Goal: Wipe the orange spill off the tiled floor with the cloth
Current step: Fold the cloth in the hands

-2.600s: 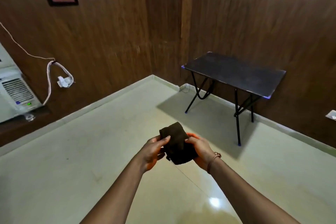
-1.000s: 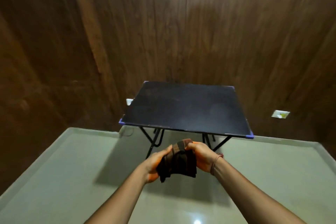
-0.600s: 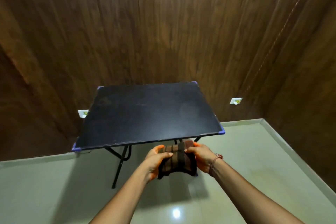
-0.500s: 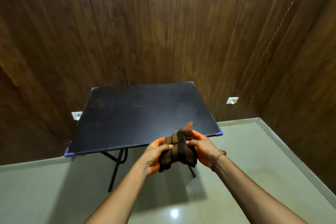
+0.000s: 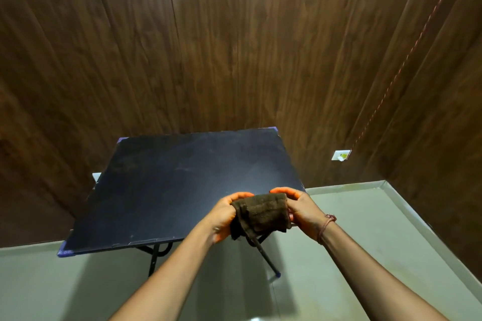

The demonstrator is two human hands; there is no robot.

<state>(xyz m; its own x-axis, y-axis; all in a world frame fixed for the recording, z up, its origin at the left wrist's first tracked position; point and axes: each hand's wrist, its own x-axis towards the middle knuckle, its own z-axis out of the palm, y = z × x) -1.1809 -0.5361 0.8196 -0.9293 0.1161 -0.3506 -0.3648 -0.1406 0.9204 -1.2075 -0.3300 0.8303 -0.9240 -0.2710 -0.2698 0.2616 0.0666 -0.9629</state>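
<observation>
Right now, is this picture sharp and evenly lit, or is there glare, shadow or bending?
Head view: mostly sharp. The wide lens bends the wall panels outward. A ceiling-light reflection glints on the floor at the bottom edge. The table casts a soft shadow beneath it. The dark cloth, held in both hands, shows little detail.

Black folding table (image 5: 169, 190) w/ dark bare top, purple caps at corners, stands on thin black legs against the wood-panel wall (image 5: 234, 47). Pale green floor (image 5: 365, 255) under & around it, glossy, w/ the table's shadow on it; raised pale skirting along the wall edges at right.
</observation>
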